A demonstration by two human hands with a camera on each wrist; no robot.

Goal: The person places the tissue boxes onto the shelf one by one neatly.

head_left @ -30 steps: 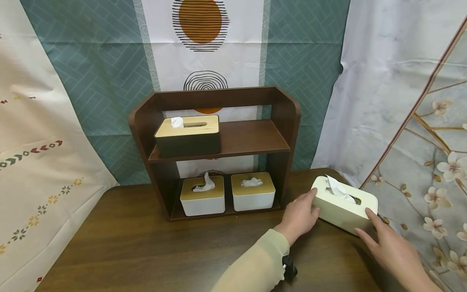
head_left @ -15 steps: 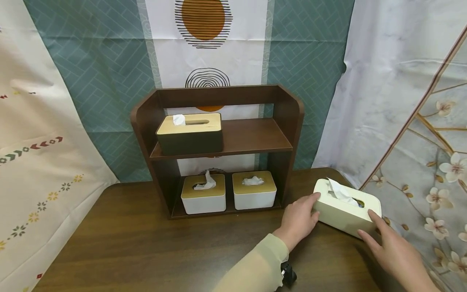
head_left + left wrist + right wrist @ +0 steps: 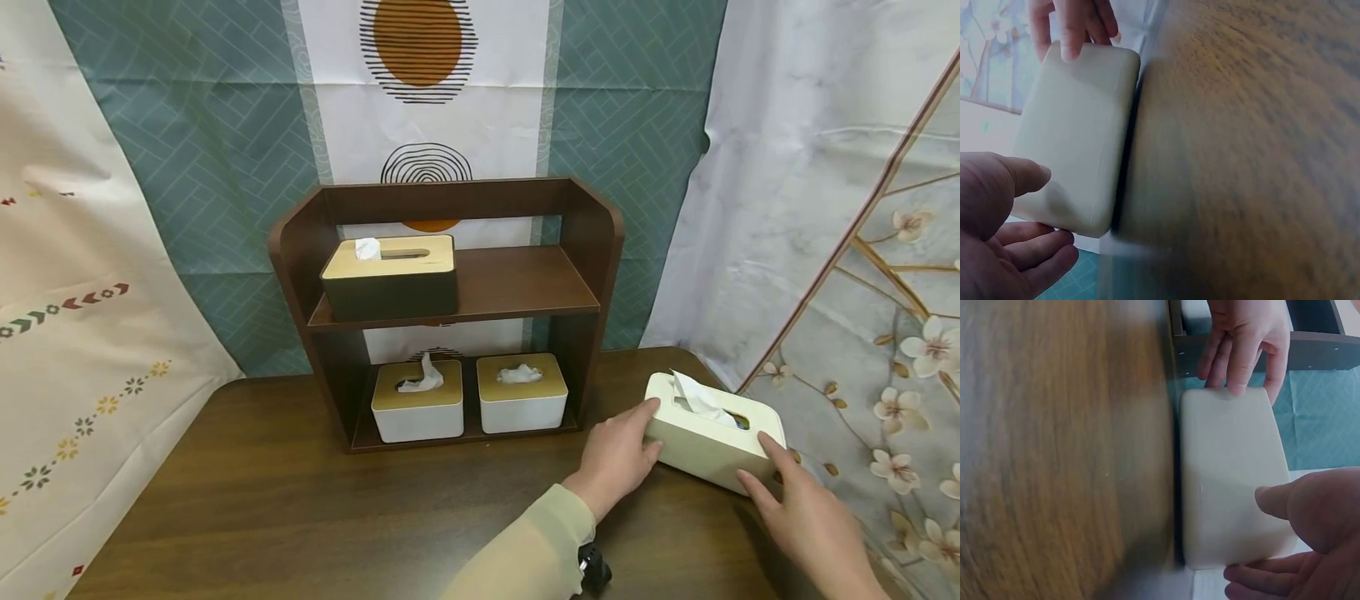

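Observation:
A cream tissue box (image 3: 701, 446) with a white tissue (image 3: 701, 400) sticking out of its slotted lid is at the right of the table, turned at an angle. My left hand (image 3: 617, 454) grips its left end, thumb on the front face and fingers round the end. At the opposite end my right hand (image 3: 810, 508) holds the box between thumb and fingers. In the left wrist view the smooth front face of the box (image 3: 1079, 137) is close by the tabletop, with a dark shadow line along its lower edge. The right wrist view has both hands on the box (image 3: 1229, 469).
A dark brown two-tier shelf (image 3: 525, 279) stands at the table's back. On its upper tier sits a dark tissue box (image 3: 393, 296) with a wooden lid. Two white tissue boxes, left (image 3: 417, 423) and right (image 3: 522, 412), occupy the lower tier. A floral curtain (image 3: 862, 400) borders the right side.
The cream tissue box and both hands have shifted slightly toward the near side. Both hands keep their hold, and the camera view has moved a little.

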